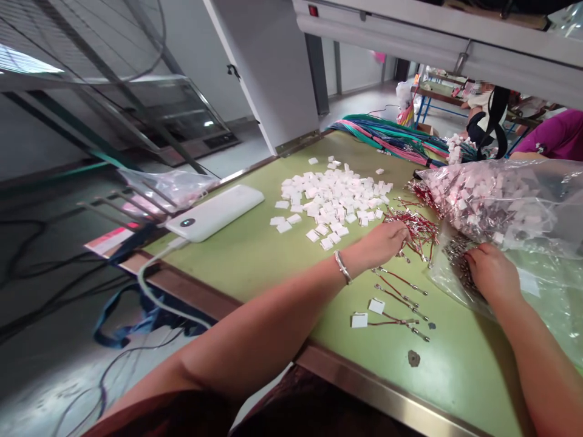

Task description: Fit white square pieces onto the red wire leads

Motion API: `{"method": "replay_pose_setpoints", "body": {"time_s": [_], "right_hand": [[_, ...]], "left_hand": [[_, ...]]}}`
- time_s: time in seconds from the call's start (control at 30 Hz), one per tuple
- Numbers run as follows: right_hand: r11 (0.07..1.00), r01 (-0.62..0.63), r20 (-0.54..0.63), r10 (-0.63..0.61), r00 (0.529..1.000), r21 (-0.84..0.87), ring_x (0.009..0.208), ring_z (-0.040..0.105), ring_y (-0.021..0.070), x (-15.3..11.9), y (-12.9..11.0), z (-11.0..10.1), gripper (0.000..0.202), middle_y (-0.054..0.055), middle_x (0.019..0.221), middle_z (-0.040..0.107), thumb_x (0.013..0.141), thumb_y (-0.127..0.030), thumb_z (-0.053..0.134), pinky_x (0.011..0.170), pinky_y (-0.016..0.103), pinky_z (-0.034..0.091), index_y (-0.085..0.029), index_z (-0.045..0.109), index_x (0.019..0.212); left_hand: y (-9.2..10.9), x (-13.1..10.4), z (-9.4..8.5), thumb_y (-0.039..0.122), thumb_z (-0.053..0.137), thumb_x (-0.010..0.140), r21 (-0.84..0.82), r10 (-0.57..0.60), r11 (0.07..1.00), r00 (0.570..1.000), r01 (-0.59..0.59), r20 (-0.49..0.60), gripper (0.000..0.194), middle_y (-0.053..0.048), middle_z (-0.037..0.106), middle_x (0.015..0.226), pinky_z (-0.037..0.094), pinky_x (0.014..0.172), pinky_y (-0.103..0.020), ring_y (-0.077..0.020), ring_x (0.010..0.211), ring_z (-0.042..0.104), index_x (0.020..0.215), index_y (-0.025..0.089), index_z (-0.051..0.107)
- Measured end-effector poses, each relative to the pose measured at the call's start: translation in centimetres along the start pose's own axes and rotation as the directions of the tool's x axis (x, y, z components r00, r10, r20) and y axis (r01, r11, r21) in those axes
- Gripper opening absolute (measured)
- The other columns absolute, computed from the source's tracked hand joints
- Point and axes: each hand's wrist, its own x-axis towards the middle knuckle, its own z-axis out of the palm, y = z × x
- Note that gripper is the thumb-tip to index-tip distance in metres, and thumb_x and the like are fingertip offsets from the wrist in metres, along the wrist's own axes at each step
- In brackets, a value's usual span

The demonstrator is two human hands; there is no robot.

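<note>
My left hand (387,240), with a silver bracelet at the wrist, has its fingers closed at the edge of a pile of short red wires (419,228) with metal terminals. Over the clear plastic bag (531,200) at the right, my right hand (495,274) has its fingers curled against a bunch of metal terminals (458,258); what they grip is hidden. Nearer me lie a few separate red wires (395,286), two of them ending in a white connector housing (359,320). Many loose white housings (334,194) are heaped left of the wire pile.
A white power bank (218,211) with a cable lies at the left edge of the green tabletop (255,261). Bundled green, blue and pink cables (387,135) run along the back. A metal beam (432,39) crosses above. Other people sit beyond at the right.
</note>
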Motion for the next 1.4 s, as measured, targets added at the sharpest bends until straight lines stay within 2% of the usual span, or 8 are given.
{"method": "replay_pose_setpoints", "body": {"time_s": [0.2,0.37,0.5,0.7,0.97,1.1,1.27,1.4], "right_hand": [[0.958,-0.031,-0.065,0.051,0.997,0.284,0.073,0.062,0.0220,-0.6,-0.1,-1.0,0.025,0.008,0.082,0.069,0.087,-0.028,0.050,0.066,0.033,0.045,-0.021,0.074,0.085],[0.593,-0.065,0.045,0.048,0.998,0.803,0.063,0.063,0.0175,-1.4,-4.5,-2.9,0.025,0.002,0.071,0.072,0.083,-0.039,0.053,0.062,0.029,0.047,-0.022,0.071,0.089],[0.426,-0.087,0.077,0.042,0.996,0.900,0.050,0.054,0.0132,-1.9,-7.5,-3.6,0.027,0.001,0.065,0.068,0.084,-0.041,0.052,0.051,0.026,0.042,-0.020,0.069,0.084],[0.251,-0.185,0.155,0.134,0.979,0.950,0.045,0.048,0.0106,-2.3,-7.7,-3.4,0.030,0.001,0.064,0.064,0.084,-0.045,0.056,0.045,0.023,0.040,-0.017,0.067,0.085],[0.408,-0.073,0.071,0.019,0.997,0.910,0.046,0.051,0.0111,-2.3,-7.3,-3.2,0.024,0.000,0.063,0.064,0.084,-0.039,0.053,0.047,0.024,0.041,-0.019,0.066,0.080],[0.423,-0.075,0.135,-0.113,0.984,0.903,0.043,0.048,0.0100,-2.3,-7.0,-3.8,0.022,-0.002,0.057,0.061,0.083,-0.035,0.053,0.043,0.022,0.038,-0.020,0.065,0.073],[0.434,-0.112,0.205,-0.172,0.963,0.894,0.045,0.051,0.0118,-1.7,-7.1,-3.5,0.028,-0.002,0.055,0.062,0.084,-0.038,0.051,0.047,0.024,0.041,-0.020,0.064,0.066],[0.608,0.062,-0.023,-0.072,0.997,0.792,0.075,0.063,0.0195,-0.5,-7.0,-2.6,0.031,0.005,0.079,0.071,0.089,-0.039,0.047,0.070,0.032,0.049,-0.021,0.071,0.082]], "left_hand": [[-0.5,0.1,1.6,0.029,0.046,0.089,-0.074,0.062,0.996,0.989,-0.052,0.137,0.028,0.000,0.059,0.068,0.040,0.060,-0.022,-0.0096,0.062,0.051,0.067,0.015,0.057],[-0.3,-0.2,2.5,0.030,0.048,0.088,-0.081,0.129,0.990,0.981,-0.118,0.147,0.025,0.001,0.059,0.066,0.040,0.061,-0.021,-0.0092,0.061,0.050,0.076,0.015,0.065],[0.2,-0.6,2.6,0.026,0.046,0.089,-0.089,0.190,0.980,0.964,-0.176,0.184,0.025,0.002,0.055,0.064,0.039,0.059,-0.020,-0.0086,0.060,0.048,0.076,0.016,0.065],[0.5,-0.8,2.6,0.026,0.043,0.091,-0.105,0.126,0.989,0.975,-0.108,0.183,0.027,0.004,0.050,0.058,0.036,0.055,-0.020,-0.0081,0.056,0.046,0.072,0.016,0.059],[0.3,-0.6,2.1,0.024,0.042,0.092,0.090,0.184,0.974,0.961,-0.206,0.207,0.028,0.001,0.056,0.063,0.037,0.059,-0.022,-0.0092,0.059,0.048,0.072,0.016,0.060],[0.6,-0.8,2.1,0.021,0.045,0.091,0.333,0.290,0.870,0.924,-0.363,0.249,0.024,-0.001,0.063,0.071,0.036,0.060,-0.025,-0.0122,0.064,0.053,0.073,0.018,0.061],[0.8,-0.5,2.1,0.012,0.051,0.086,0.506,0.230,0.763,0.901,-0.402,0.368,0.018,-0.002,0.067,0.075,0.035,0.057,-0.024,-0.0133,0.063,0.056,0.077,0.019,0.064],[0.1,-0.3,1.6,0.025,0.050,0.091,0.486,0.215,0.795,0.918,-0.362,0.332,0.025,-0.003,0.065,0.069,0.040,0.060,-0.026,-0.0145,0.065,0.057,0.071,0.017,0.064]]}}
